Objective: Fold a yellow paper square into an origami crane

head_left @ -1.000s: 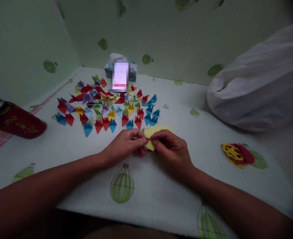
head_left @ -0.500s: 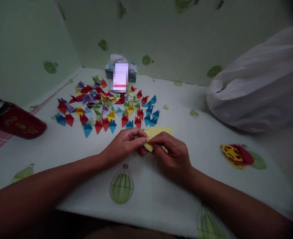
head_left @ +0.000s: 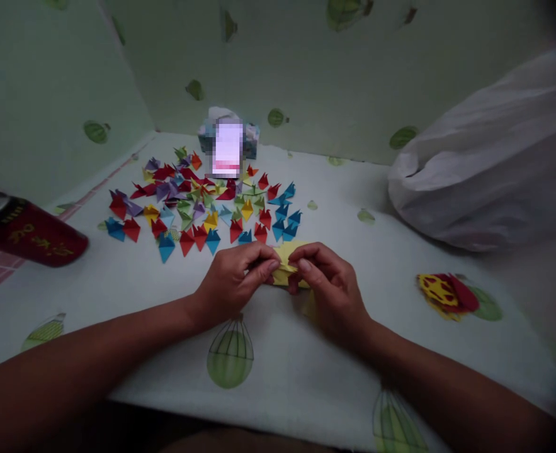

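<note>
Between my two hands is a small piece of folded yellow paper (head_left: 285,268). My left hand (head_left: 240,272) pinches its left end between thumb and fingers. My right hand (head_left: 330,277) has thumb and fingertips closed at its right end. More yellow paper sheets (head_left: 298,246) lie on the table just behind and under my hands, partly covered by them. Beyond my left hand, many small folded paper cranes (head_left: 199,236) in red, blue, yellow, green and purple are spread over the table.
A dark red drink can (head_left: 36,229) stands at the left. A lit phone (head_left: 227,148) leans on a tissue box (head_left: 252,141) at the back. To the right are a white plastic bag (head_left: 476,182) and red and yellow cut-out pieces (head_left: 441,290). The tablecloth (head_left: 164,390) has balloon prints.
My right hand has shifted slightly and its thumb now lies along the top of the yellow paper. The folded paper has turned from a downward point to lying more level between both hands.
</note>
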A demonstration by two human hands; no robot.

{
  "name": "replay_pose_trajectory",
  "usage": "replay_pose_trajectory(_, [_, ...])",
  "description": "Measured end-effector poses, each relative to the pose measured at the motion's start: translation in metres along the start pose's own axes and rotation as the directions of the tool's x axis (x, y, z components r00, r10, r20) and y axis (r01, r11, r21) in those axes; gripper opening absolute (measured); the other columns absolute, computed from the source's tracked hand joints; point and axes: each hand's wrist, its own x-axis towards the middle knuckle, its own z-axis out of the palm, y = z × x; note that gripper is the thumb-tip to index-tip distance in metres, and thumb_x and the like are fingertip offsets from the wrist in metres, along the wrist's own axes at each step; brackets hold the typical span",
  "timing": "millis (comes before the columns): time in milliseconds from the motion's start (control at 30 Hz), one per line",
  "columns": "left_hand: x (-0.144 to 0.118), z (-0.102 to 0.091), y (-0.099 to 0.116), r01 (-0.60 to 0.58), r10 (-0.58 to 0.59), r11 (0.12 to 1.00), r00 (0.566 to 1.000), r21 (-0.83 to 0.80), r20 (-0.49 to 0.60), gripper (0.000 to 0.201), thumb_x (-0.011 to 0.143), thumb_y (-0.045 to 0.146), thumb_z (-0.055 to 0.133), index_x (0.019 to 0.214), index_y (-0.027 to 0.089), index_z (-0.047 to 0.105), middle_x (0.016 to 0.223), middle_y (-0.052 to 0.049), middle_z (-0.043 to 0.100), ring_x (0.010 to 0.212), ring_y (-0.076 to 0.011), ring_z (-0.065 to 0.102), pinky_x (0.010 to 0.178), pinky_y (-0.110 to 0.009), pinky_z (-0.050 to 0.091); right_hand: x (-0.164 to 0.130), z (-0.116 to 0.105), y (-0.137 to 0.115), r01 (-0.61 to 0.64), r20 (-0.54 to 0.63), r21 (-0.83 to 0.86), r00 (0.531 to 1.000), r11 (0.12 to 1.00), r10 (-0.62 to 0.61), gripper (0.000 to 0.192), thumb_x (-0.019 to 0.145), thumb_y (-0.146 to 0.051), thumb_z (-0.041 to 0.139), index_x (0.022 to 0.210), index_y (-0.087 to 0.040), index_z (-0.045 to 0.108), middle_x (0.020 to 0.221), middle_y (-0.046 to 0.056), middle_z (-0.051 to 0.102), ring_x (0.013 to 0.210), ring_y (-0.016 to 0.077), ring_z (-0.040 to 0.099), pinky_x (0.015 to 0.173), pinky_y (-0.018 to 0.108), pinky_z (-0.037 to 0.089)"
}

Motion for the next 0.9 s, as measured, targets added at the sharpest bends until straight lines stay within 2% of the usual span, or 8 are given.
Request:
replay_pose_trajectory(100, [-0.0005,-0.0003,-0.001,-0.106,0.109,0.986,0.994,0.127,-0.021,0.01,0.093,0.017,0.059,0.087,0.013,0.066,0.07,-0.001,0.067,0.062,-0.0098,0.065,0.061,-0.02,0.048,0.0014,0.0,-0.0011,-0.022,0.007,-0.016,1.0,1.0,0.022,0.011,0.093,-0.031,0.062,0.09,-0.02,0.064,0.068,-0.002,0.061,0.058,0.0103,0.058,0.058,0.024,0.047])
replay_pose_trajectory(200, [-0.0002,0.0002,-0.0026,-0.134,0.142,0.977,0.989,0.166,-0.037,0.009,0.093,0.017,0.06,0.087,0.012,0.066,0.071,-0.001,0.068,0.063,-0.01,0.065,0.061,-0.019,0.048,0.0014,0.0013,-0.0039,0.004,0.024,-0.09,1.0,0.996,-0.001,0.012,0.091,-0.03,0.064,0.087,-0.019,0.064,0.066,-0.002,0.062,0.056,0.0099,0.057,0.055,0.023,0.046])
replay_pose_trajectory(400, [0.0005,0.0008,-0.0047,-0.085,0.088,0.992,0.996,0.089,-0.03,0.008,0.093,0.016,0.06,0.087,0.012,0.066,0.069,0.0,0.068,0.061,-0.0088,0.067,0.061,-0.017,0.049,0.0005,0.0028,-0.0074,0.084,0.019,-0.259,0.996,0.962,-0.082,0.012,0.092,-0.027,0.061,0.085,-0.018,0.063,0.061,-0.003,0.061,0.051,0.0094,0.056,0.052,0.023,0.044])
replay_pose_trajectory(567, [0.0013,0.0003,-0.0048,-0.042,0.043,0.999,0.999,0.004,-0.01,0.01,0.093,0.017,0.059,0.087,0.012,0.065,0.07,0.0,0.068,0.059,-0.0073,0.066,0.058,-0.015,0.05,0.0012,0.0017,-0.0061,0.106,0.023,-0.317,0.994,0.943,-0.104,0.013,0.093,-0.024,0.059,0.082,-0.018,0.062,0.058,-0.004,0.059,0.05,0.0093,0.054,0.052,0.023,0.043])
replay_pose_trajectory(667, [0.0022,0.0,-0.0045,-0.003,0.002,1.0,1.0,-0.026,-0.002,0.01,0.093,0.018,0.059,0.087,0.013,0.065,0.069,0.001,0.068,0.058,-0.0075,0.066,0.057,-0.015,0.05,0.0015,0.0004,-0.0032,0.062,0.015,-0.252,0.998,0.966,-0.06,0.013,0.093,-0.027,0.06,0.083,-0.018,0.062,0.059,-0.003,0.06,0.051,0.01,0.055,0.053,0.024,0.044])
replay_pose_trajectory(800, [0.0032,-0.0007,-0.0043,0.052,-0.052,0.998,0.999,-0.029,-0.013,0.01,0.092,0.021,0.059,0.086,0.015,0.065,0.068,0.001,0.068,0.059,-0.0091,0.067,0.059,-0.018,0.052,0.0014,-0.0006,-0.0002,-0.029,-0.011,-0.048,1.0,0.998,0.028,0.019,0.096,-0.033,0.057,0.086,-0.018,0.063,0.069,-0.001,0.064,0.053,0.0099,0.058,0.054,0.025,0.047])
replay_pose_trajectory(900, [0.0035,-0.0011,-0.0042,0.084,-0.085,0.995,0.996,-0.052,-0.013,0.01,0.092,0.022,0.058,0.087,0.016,0.065,0.067,0.001,0.068,0.059,-0.0101,0.067,0.058,-0.019,0.053,0.0016,-0.0005,-0.0007,-0.052,-0.012,-0.001,0.999,0.999,0.052,0.017,0.094,-0.033,0.06,0.087,-0.018,0.063,0.069,-0.001,0.064,0.053,0.01,0.058,0.054,0.025,0.047])
